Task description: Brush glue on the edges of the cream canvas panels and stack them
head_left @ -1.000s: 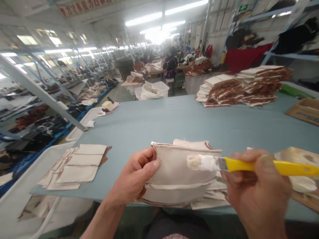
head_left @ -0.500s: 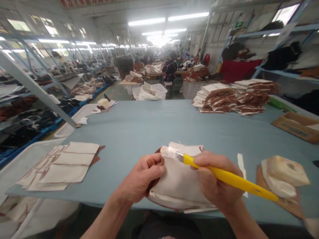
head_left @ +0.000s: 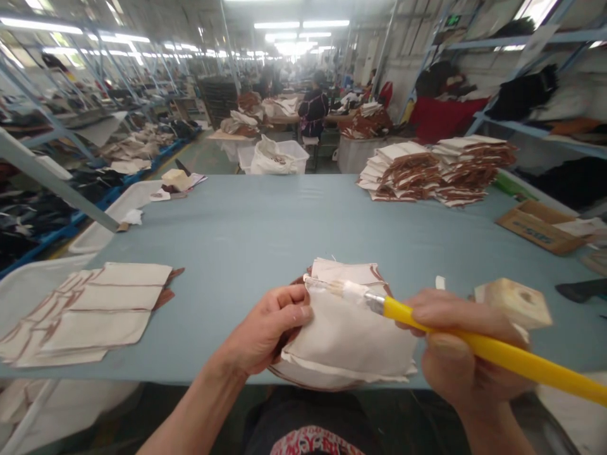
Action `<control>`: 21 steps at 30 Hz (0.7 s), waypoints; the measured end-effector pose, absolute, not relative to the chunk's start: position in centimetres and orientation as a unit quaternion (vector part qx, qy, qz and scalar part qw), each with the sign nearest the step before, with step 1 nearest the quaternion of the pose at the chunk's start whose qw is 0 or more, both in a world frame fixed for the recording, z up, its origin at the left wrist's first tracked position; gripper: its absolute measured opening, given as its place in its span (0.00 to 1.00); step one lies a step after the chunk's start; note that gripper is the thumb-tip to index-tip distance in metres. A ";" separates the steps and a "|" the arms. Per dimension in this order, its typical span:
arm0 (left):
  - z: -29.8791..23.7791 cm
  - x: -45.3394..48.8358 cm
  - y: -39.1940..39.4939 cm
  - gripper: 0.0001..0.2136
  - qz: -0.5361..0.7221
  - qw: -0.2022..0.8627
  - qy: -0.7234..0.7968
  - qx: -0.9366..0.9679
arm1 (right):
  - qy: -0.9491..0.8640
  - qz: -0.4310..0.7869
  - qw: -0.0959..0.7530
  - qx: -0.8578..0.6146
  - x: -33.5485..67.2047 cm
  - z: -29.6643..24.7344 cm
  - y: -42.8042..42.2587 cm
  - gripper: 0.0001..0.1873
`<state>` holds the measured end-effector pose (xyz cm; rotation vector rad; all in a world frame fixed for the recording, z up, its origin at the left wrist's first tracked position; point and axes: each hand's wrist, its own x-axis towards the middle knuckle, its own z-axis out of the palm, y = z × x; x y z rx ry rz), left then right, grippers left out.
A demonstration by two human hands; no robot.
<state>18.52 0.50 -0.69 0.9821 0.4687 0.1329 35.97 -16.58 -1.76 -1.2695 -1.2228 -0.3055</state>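
Head view puts the work at the near edge of the table (head_left: 265, 221), about midway along it. My left hand (head_left: 272, 328) pinches the cloth (head_left: 355, 338) by its left end, thumb on the face, the other fingers partly hidden. My right hand (head_left: 467, 354) is closed round the handle of the brush (head_left: 398, 311), over the table's near right part.

I judge the cloth light and limp: it bows instead of standing flat, so I'd take it by a corner or an edge and expect the free end to droop. It doesn't look fragile or slick, though the white stuff (head_left: 355, 292) on the brush could make a wetted rim tacky or slippery; dry fabric is the better hold. The brush should be light and rigid, its smooth handle best gripped a little behind the metal band.

Its long axis slants: the bristles (head_left: 336, 287) point to the table's left side and slightly away from the near edge, the handle running back rightward out of frame. They lie at the cloth's far left corner; how hard they press, I can't tell. The cloth's longer axis runs roughly left to right, along the table's near edge.
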 end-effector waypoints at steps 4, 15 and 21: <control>-1.1 18.8 1.1 0.19 0.051 0.853 0.202 0.478 | -0.608 -0.119 0.547 -0.563 36.0 0.0 -16.1 0.04; -2.2 19.1 2.5 0.19 0.057 0.852 0.226 0.469 | -0.594 -0.082 0.598 -0.532 35.2 -0.4 -10.5 0.04; -2.0 19.0 3.1 0.21 0.049 0.864 0.203 0.458 | -0.508 -0.176 0.545 -0.643 33.9 -3.0 -9.5 0.06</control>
